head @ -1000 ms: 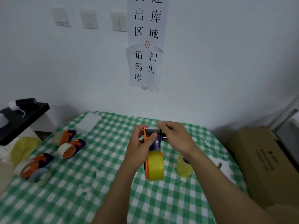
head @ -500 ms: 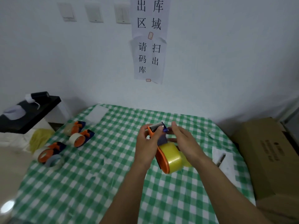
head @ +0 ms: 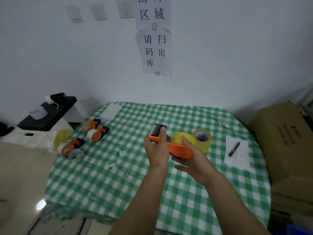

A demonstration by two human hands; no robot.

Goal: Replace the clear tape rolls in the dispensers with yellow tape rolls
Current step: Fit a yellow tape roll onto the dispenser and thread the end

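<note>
Head view, left hand (head: pixel 156 150) gripping the roller end of an orange tape dispenser (head: pixel 179 150) above the checked table (head: pixel 118 175), right hand (head: pixel 194 161) flat beneath it, thumb on its yellow tape roll (head: pixel 176 137)

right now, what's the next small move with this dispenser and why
Probably set the dispenser down on the tablecloth: its yellow roll looks seated, left hand gripping the head, right hand cradling underneath, and the clear-roll dispensers on the left are not yet changed.
</note>
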